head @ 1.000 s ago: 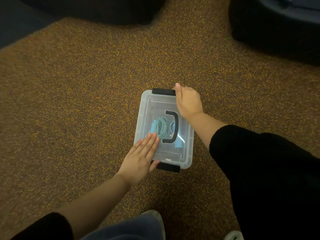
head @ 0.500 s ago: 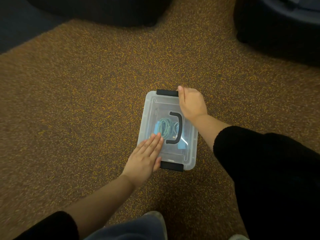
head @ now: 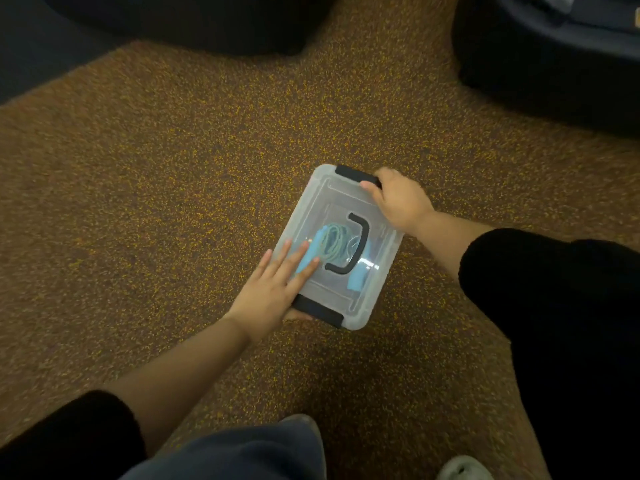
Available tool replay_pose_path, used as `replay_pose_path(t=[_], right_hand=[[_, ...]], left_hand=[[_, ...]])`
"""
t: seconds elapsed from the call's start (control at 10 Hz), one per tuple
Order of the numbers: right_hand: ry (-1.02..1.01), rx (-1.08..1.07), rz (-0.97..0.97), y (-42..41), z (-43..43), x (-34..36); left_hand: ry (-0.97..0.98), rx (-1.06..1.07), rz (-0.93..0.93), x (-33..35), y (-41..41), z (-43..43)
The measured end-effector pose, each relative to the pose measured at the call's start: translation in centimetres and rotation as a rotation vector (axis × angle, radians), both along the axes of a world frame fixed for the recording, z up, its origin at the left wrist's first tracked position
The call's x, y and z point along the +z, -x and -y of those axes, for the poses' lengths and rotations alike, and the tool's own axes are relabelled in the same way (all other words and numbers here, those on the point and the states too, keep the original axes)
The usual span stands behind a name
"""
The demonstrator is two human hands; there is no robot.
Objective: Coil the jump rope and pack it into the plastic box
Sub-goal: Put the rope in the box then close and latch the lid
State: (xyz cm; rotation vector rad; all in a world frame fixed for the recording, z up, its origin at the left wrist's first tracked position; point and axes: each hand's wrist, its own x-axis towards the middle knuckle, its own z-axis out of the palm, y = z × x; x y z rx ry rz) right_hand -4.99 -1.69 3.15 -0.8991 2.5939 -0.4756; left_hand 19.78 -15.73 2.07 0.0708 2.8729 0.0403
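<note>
A clear plastic box (head: 372,299) with its lid on lies on the carpet, tilted clockwise. The lid carries a black carry handle (head: 349,244) and a black latch at each short end: far latch (head: 351,174), near latch (head: 318,310). Through the lid I see the coiled light-blue jump rope (head: 334,241) with its blue grips. My left hand (head: 273,292) lies flat on the lid's near left corner, fingers spread, thumb under the near latch. My right hand (head: 401,200) grips the box's far right corner beside the far latch.
Brown speckled carpet (head: 173,202) surrounds the box. Dark bulky objects stand at the back left (head: 207,19) and back right (head: 554,57). My knee (head: 242,452) and a shoe tip (head: 462,469) show at the bottom edge.
The box has turned clockwise between my hands and sits a little further right in view. My left hand stays flat on the lid, my right hand at the far corner.
</note>
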Motion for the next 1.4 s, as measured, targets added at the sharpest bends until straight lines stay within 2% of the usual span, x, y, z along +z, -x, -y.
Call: replay_pose_path(t=[0.1, 0.2, 0.3, 0.4, 0.5, 0.6, 0.8, 1.0, 1.1, 1.2, 1.3, 1.4], right_hand=[[0.019, -0.136, -0.021, 0.6, -2.8, 0.0], [0.064, -0.327, -0.035, 1.9, -5.7, -0.1], [0.149, -0.537, -0.038, 3.2, -8.2, -0.1], [0.256, -0.781, -0.033, 4.1, -10.0, -0.2], [0.357, -1.001, -0.023, 4.3, -10.3, -0.3], [0.289, -1.123, -0.029, 3.9, -9.9, -1.1], [0.19, -1.088, -0.066, 4.1, -9.7, -2.3], [0.124, -1.045, -0.126, 4.7, -9.7, -2.2], [0.047, -1.003, -0.047, 5.5, -9.7, -1.3], [0.068, -1.01, 0.203, 6.6, -9.6, -0.1], [0.006, -0.95, 0.344, 7.3, -9.8, 2.4], [-0.115, -0.827, 0.312, 6.8, -9.8, 6.3]], left_hand=[[-0.207, 0.13, 0.028, 0.8, 2.0, 0.3], [-0.635, 0.517, 0.083, 2.0, 5.5, -0.6], [-0.791, 0.564, 0.191, 2.3, 10.6, -1.0], [-1.004, 0.611, 0.187, 3.2, 15.6, -1.6], [-1.079, 0.764, 0.072, 4.1, 20.5, -2.8], [-1.049, 0.776, -0.018, 3.6, 23.7, -3.4], [-0.866, 0.793, -0.1, 0.5, 24.0, -4.2], [-0.752, 0.915, -0.221, 0.2, 24.0, -5.8], [-0.766, 0.965, -0.192, 0.5, 23.9, -5.8], [-0.8, 0.968, -0.128, 2.0, 23.9, -5.7], [-0.757, 0.96, -0.027, 4.3, 24.0, -6.3], [-0.644, 0.878, 0.128, 7.0, 23.9, -7.3]])
